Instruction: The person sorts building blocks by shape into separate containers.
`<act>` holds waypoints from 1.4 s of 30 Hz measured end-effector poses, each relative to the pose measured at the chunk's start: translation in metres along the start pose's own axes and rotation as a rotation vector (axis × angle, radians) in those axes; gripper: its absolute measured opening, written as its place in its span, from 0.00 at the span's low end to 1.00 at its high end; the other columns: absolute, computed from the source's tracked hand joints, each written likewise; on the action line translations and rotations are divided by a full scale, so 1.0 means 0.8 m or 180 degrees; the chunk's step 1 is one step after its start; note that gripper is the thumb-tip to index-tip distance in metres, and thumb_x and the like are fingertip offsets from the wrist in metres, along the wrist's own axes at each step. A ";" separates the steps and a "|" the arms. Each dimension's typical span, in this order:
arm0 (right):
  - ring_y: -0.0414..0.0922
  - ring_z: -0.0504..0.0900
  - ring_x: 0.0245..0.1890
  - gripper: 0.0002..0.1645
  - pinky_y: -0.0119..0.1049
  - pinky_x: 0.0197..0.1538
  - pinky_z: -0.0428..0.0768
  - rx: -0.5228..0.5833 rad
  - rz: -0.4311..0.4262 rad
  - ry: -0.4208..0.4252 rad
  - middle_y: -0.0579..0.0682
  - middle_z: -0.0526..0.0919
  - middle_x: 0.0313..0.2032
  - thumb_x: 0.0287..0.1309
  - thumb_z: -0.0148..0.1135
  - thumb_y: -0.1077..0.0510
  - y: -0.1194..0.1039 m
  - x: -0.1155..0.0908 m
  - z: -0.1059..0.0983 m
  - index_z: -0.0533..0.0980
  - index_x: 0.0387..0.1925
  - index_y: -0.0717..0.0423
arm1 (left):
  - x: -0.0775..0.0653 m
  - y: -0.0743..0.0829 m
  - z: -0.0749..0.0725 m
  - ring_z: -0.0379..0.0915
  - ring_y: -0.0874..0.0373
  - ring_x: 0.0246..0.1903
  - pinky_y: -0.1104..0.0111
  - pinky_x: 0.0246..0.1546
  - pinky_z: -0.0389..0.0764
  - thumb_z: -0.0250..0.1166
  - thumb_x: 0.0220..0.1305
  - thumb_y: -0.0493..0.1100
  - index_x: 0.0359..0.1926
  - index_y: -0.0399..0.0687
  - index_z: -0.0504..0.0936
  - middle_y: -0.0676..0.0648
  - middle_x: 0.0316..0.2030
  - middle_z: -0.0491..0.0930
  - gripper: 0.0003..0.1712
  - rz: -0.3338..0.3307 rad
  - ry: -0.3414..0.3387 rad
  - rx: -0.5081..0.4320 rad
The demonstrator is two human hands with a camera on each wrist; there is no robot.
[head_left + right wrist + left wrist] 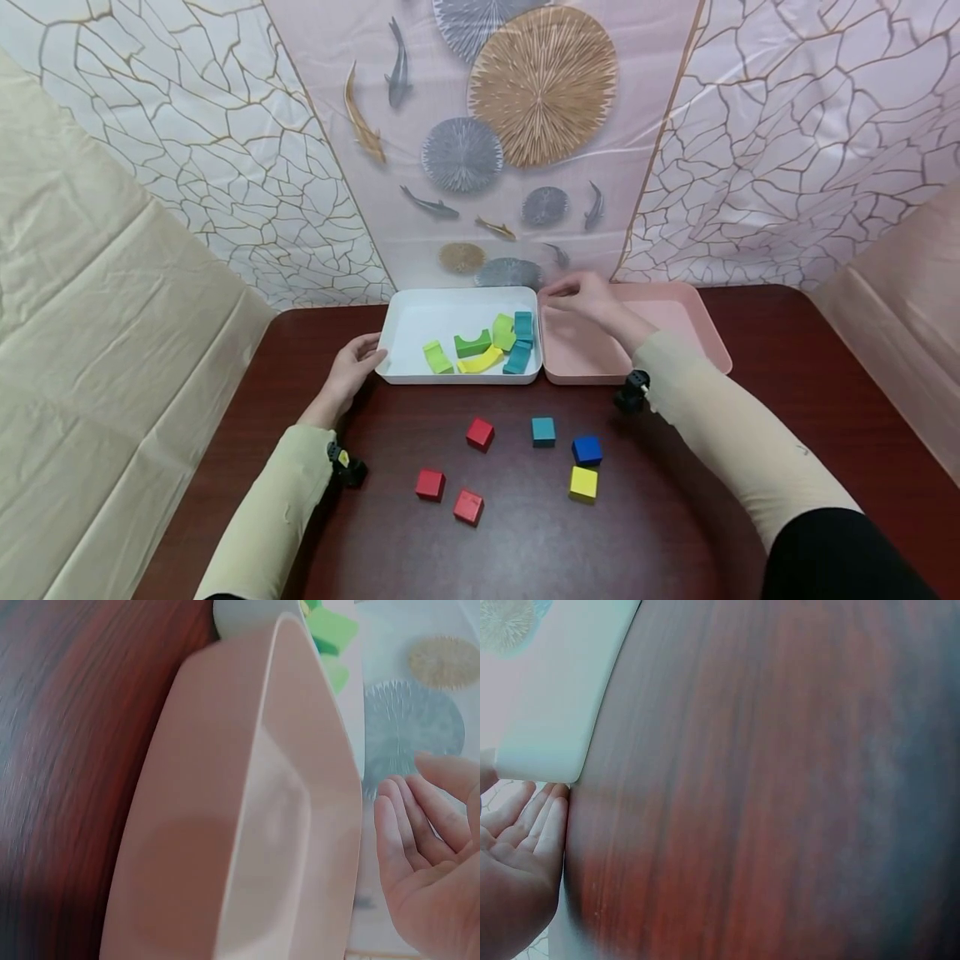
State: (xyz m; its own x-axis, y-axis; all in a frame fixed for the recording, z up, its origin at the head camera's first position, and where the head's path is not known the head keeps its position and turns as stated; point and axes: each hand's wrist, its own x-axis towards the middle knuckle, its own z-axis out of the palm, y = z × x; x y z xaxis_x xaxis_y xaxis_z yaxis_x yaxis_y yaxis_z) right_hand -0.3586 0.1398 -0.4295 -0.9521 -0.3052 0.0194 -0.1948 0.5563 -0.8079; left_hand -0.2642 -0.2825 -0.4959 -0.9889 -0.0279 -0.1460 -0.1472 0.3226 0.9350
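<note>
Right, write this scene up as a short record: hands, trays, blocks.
Left hand: holds the left edge of the white tray
Right hand: above the far left part of the pink tray, holding nothing visible
Trays: side by side, white left, pink right
In white tray: two lime pieces, green arch, yellow arc, two teal pieces
On table, in front: three red cubes, teal cube, blue cube, yellow cube
</note>
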 end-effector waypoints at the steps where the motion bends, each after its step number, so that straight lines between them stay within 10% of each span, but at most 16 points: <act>1: 0.45 0.87 0.47 0.19 0.21 0.45 0.77 -0.0005 -0.0004 0.0014 0.67 0.88 0.56 0.69 0.69 0.62 0.003 -0.002 -0.004 0.84 0.56 0.69 | 0.000 0.000 0.000 0.65 0.39 0.75 0.67 0.66 0.74 0.58 0.82 0.42 0.80 0.36 0.63 0.33 0.77 0.66 0.32 -0.0006 0.0001 0.0003; 6: 0.26 0.79 0.35 0.19 0.19 0.41 0.77 0.0027 0.0052 0.0107 0.67 0.89 0.53 0.67 0.70 0.63 0.015 -0.010 -0.025 0.84 0.55 0.71 | -0.001 0.000 0.000 0.65 0.39 0.75 0.71 0.63 0.74 0.58 0.82 0.42 0.80 0.36 0.63 0.33 0.77 0.66 0.32 -0.0006 0.0007 0.0007; 14: 0.29 0.80 0.39 0.21 0.18 0.43 0.77 -0.0174 0.0255 0.0154 0.65 0.87 0.58 0.70 0.69 0.59 0.028 -0.028 -0.059 0.84 0.58 0.67 | 0.001 -0.002 -0.001 0.64 0.39 0.76 0.64 0.68 0.73 0.58 0.82 0.42 0.80 0.36 0.62 0.33 0.78 0.65 0.33 -0.0057 0.0013 0.0000; 21: 0.59 0.77 0.67 0.24 0.50 0.67 0.76 -0.0385 0.0378 0.0075 0.64 0.80 0.67 0.75 0.64 0.54 0.040 -0.052 -0.094 0.81 0.64 0.63 | -0.001 0.000 0.001 0.64 0.40 0.76 0.68 0.65 0.74 0.58 0.82 0.44 0.81 0.37 0.61 0.33 0.78 0.64 0.34 -0.0075 0.0005 -0.0022; 30: 0.56 0.77 0.64 0.27 0.22 0.47 0.73 -0.0348 0.0564 0.0327 0.69 0.78 0.67 0.75 0.65 0.53 0.073 -0.071 -0.136 0.78 0.66 0.66 | -0.002 0.000 0.001 0.64 0.39 0.76 0.80 0.54 0.74 0.58 0.82 0.43 0.80 0.36 0.61 0.32 0.78 0.64 0.34 -0.0045 -0.0007 -0.0021; 42: 0.51 0.80 0.57 0.30 0.19 0.42 0.73 -0.0384 0.0778 0.0686 0.72 0.77 0.66 0.74 0.64 0.50 0.117 -0.104 -0.176 0.78 0.65 0.69 | 0.003 0.002 0.000 0.61 0.37 0.77 0.51 0.75 0.68 0.55 0.83 0.41 0.81 0.35 0.59 0.32 0.79 0.61 0.33 -0.0145 -0.0057 -0.0016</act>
State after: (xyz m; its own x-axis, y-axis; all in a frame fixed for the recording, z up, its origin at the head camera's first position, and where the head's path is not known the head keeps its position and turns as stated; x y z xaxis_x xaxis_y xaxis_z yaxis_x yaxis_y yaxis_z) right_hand -0.3308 0.3260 -0.4238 -0.9994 0.0115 -0.0318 0.0310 0.6841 -0.7287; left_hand -0.2668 -0.2818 -0.4947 -0.9807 -0.0254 -0.1941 -0.1920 0.3167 0.9289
